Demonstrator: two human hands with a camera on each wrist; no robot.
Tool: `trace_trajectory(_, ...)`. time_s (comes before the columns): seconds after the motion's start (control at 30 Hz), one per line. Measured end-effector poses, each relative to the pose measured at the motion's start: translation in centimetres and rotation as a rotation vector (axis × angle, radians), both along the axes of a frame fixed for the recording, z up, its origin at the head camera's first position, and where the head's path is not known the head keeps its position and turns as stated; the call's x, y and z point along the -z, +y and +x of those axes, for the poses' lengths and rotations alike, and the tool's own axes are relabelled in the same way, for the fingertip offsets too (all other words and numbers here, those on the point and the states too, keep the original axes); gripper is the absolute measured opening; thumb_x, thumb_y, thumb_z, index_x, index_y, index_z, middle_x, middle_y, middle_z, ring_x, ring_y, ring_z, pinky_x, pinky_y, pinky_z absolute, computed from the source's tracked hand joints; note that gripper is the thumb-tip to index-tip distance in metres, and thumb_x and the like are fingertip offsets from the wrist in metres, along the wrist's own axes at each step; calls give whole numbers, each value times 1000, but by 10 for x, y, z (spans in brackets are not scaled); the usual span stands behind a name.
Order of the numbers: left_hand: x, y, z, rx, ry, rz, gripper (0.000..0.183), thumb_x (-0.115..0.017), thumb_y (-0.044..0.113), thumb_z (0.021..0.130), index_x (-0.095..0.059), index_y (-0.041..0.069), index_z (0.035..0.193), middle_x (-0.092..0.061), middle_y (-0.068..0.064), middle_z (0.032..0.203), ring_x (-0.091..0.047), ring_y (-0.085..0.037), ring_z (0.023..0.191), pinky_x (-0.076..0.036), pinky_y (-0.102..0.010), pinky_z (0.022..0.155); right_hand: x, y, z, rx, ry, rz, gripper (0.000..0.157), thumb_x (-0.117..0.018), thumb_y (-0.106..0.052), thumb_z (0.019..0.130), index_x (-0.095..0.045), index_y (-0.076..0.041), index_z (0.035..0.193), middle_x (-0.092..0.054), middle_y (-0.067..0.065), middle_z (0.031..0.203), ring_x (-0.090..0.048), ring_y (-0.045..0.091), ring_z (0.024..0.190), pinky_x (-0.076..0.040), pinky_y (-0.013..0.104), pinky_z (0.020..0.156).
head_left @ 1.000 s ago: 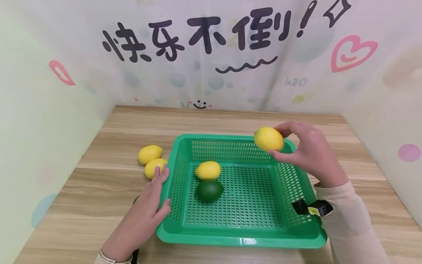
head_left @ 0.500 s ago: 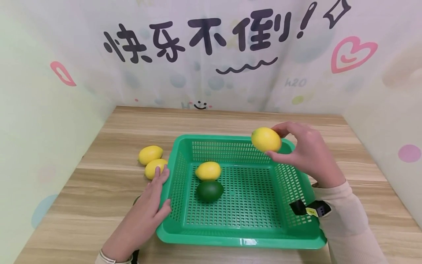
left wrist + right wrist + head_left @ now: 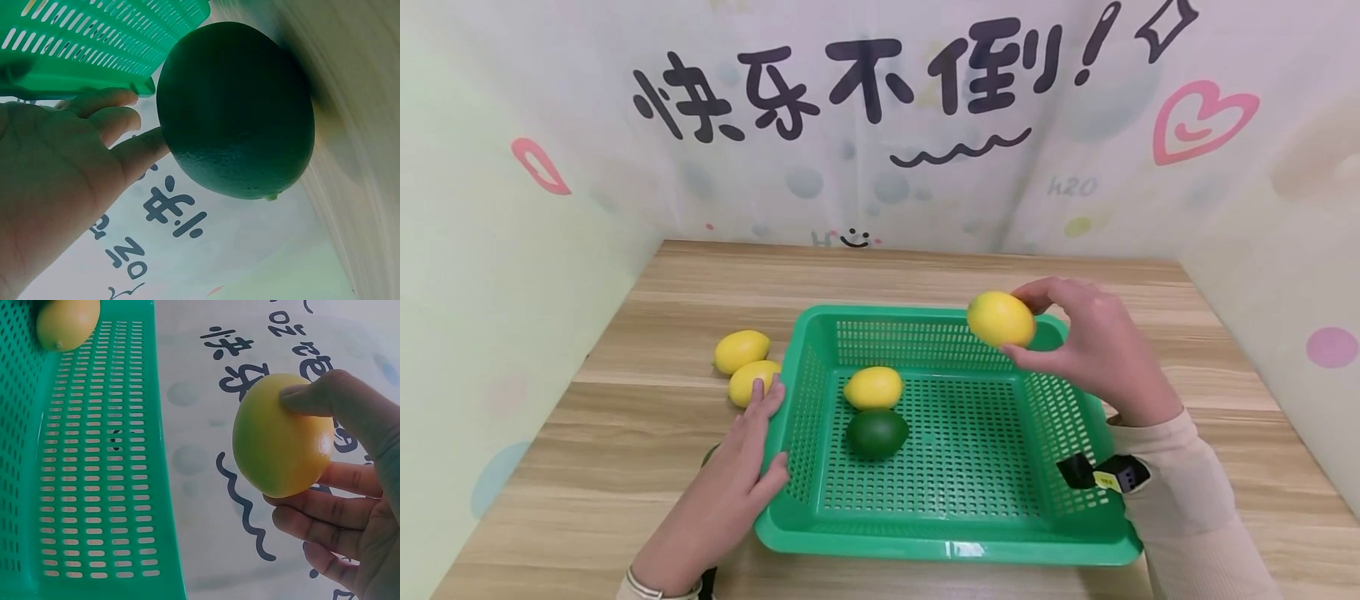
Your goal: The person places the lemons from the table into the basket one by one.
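A yellow lemon is pinched between the thumb and fingers of my right hand, above the back right part of the green plastic basket. In the right wrist view, this lemon shows a greenish side. My left hand rests against the basket's left rim with fingers extended. Inside the basket, a lemon lies touching a dark green oval fruit. Another dark green fruit is on the table beside my left hand, mostly hidden in the head view.
Two lemons lie together on the wooden table left of the basket: a farther lemon and a nearer lemon close to my left fingertips. A printed white curtain hangs behind the table, with pale walls at both sides.
My right hand has moved slightly left with the lemon, farther over the basket. The left hand, basket and other fruit stay in place.
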State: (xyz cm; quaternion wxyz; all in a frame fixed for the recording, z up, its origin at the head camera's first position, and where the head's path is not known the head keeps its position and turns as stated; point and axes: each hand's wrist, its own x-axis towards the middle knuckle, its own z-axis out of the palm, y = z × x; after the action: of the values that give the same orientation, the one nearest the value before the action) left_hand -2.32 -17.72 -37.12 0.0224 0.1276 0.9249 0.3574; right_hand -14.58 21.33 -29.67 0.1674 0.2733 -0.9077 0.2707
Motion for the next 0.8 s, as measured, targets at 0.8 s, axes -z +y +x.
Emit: trace_trajectory(0.8, 2, 0, -1, 8, 12, 16, 71, -51, 16, 104, -16, 8, 165, -14, -9, 171, -8, -35, 157, -22, -68, 117, 1, -15, 3, -65, -3, 40, 51, -95, -19, 68, -74, -5, 112, -73, 0, 97, -62, 18, 90, -43, 44, 85)
